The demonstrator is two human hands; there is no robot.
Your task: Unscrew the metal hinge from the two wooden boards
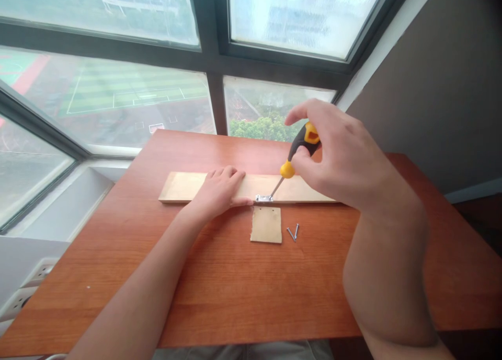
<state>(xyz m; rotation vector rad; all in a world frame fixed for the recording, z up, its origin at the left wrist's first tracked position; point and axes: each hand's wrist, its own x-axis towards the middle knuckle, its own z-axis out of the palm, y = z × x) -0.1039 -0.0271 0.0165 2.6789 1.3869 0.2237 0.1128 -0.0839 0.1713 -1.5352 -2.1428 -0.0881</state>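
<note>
My right hand [337, 156] grips a yellow and black screwdriver [300, 143] by its handle, held at a slant. Its metal shaft runs down to the right end of a small silver hinge [263, 198] on the front edge of a long pale wooden board [182, 186]. My left hand [223, 190] lies flat on that board, fingers stretched out, with the thumb along the front edge beside the hinge's left end. Just in front of the hinge is a small square wooden piece [266, 227] with two dark holes near its back edge.
Two loose screws [292, 233] lie to the right of the square piece on the reddish-brown table [243, 292]. Windows with dark frames [215, 62] rise behind the table. A dark wall [443, 88] stands at right, and wall sockets [18, 300] are at lower left.
</note>
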